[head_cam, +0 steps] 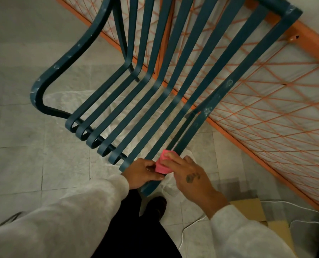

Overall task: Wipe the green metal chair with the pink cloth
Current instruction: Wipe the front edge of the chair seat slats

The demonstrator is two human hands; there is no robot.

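The green metal chair fills the middle of the head view, its flat slats running from the upper right down to curled front ends. A small folded pink cloth lies against the front end of the rightmost slats. My right hand holds the cloth from the right, fingers laid over its top. Coming in from the left, my left hand pinches the cloth's left edge and rests on the slat ends. Both sleeves are pale grey.
An orange metal frame strung with orange cord leans behind the chair on the right. White plastic sheeting lies on the tiled floor under the seat. Cardboard and a white cable lie at lower right. My dark shoe stands below the chair's front.
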